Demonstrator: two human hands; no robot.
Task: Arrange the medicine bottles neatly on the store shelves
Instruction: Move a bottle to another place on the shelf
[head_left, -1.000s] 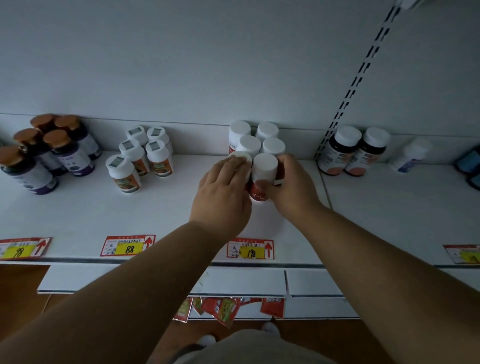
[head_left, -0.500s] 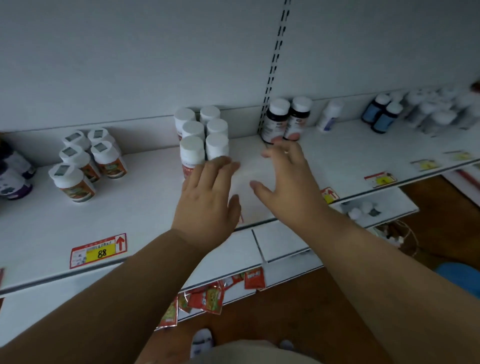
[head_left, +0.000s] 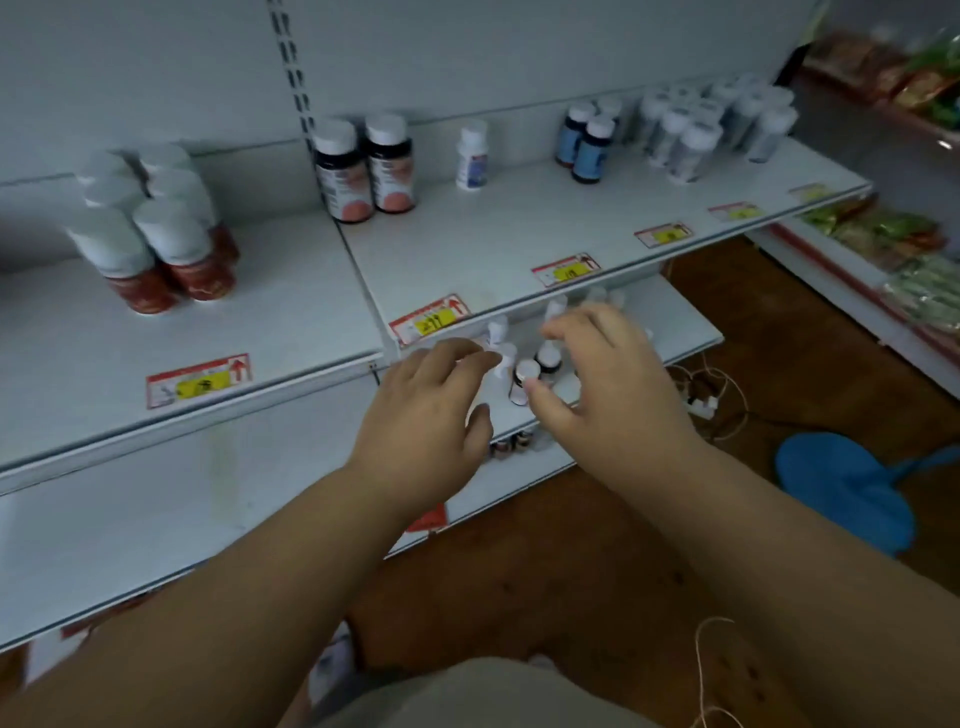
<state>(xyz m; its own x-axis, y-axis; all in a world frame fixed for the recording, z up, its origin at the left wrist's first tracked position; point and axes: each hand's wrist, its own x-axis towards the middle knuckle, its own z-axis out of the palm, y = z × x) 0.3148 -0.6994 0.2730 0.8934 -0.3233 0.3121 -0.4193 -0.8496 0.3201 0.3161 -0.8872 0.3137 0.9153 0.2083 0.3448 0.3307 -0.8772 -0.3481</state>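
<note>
Medicine bottles, small, white-capped (head_left: 524, 382): a loose scatter on the lower shelf (head_left: 675, 332), under the front lip of the upper shelf (head_left: 493, 239). Some stand, some look tipped; blur prevents a count.

Hands: left hand (head_left: 421, 421) and right hand (head_left: 608, 395) both hover over this scatter, fingers loosely spread and slightly bent. Neither grips anything. Right thumb tip lies close to one dark bottle's cap; contact cannot be confirmed.

Step (judged): reach toward the lower-shelf scatter, grasp not yet made. The red-labelled bottles (head_left: 156, 244) on the upper shelf's left bay already stand in a tight block. Next move likely calls for lowering the hands under the upper lip, righting tipped bottles and gathering them into rows. Clearance looks tight; knocking neighbours is a risk.

Surface: white metal shelving, price tags (head_left: 200, 382) along the front edge. Upper right bay carries two dark bottles (head_left: 363, 166), one small white bottle (head_left: 471, 153), blue bottles (head_left: 587, 140) and a grey cluster (head_left: 717, 124).

Room: brown floor (head_left: 571, 545), a blue object (head_left: 852, 493), tangled white cables (head_left: 711, 387), packaged goods on shelving at far right (head_left: 914, 260).
</note>
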